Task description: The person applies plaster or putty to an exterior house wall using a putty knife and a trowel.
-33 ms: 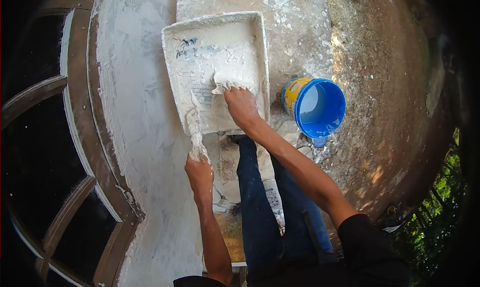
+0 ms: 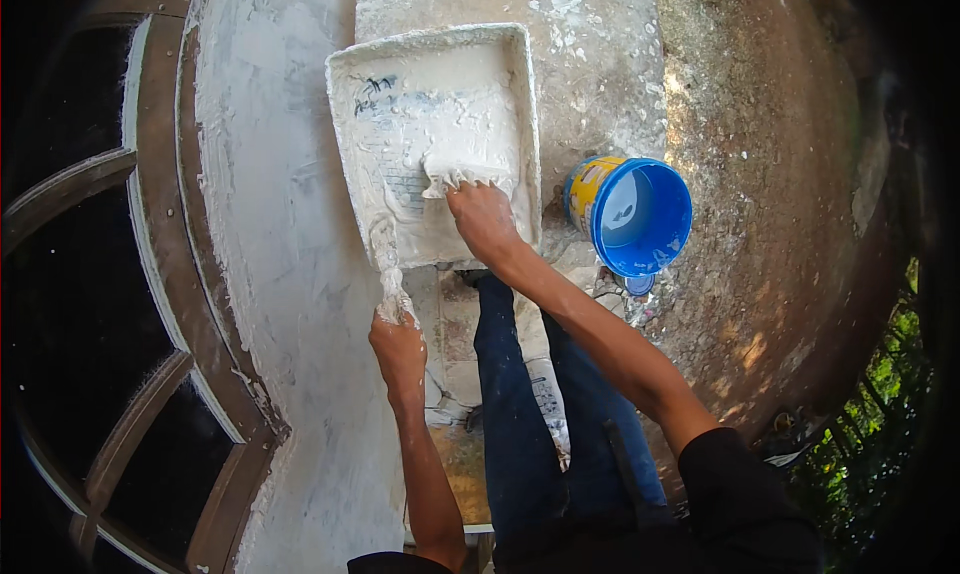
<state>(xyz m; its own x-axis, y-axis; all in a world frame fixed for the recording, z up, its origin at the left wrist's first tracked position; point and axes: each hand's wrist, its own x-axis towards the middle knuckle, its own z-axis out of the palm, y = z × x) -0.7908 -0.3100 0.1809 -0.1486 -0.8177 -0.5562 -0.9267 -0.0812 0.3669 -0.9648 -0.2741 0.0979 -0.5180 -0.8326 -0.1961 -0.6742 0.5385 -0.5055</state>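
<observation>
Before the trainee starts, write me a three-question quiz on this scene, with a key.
1. True or false: the right grip is over the tray.

2. Multiple choice: as pictured, where is the blue bucket relative to the tray?
A. To its left
B. To its right
C. Inside it

3. Fill in the blank: the left grip holds a tool coated in ____ paste.

Key: 1. True; 2. B; 3. White.

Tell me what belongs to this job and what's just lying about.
In use: tray; coated tool in left hand; scraper in right hand; probably blue bucket.
Apparently lying about: small blue round object; printed white object between the legs.
</observation>
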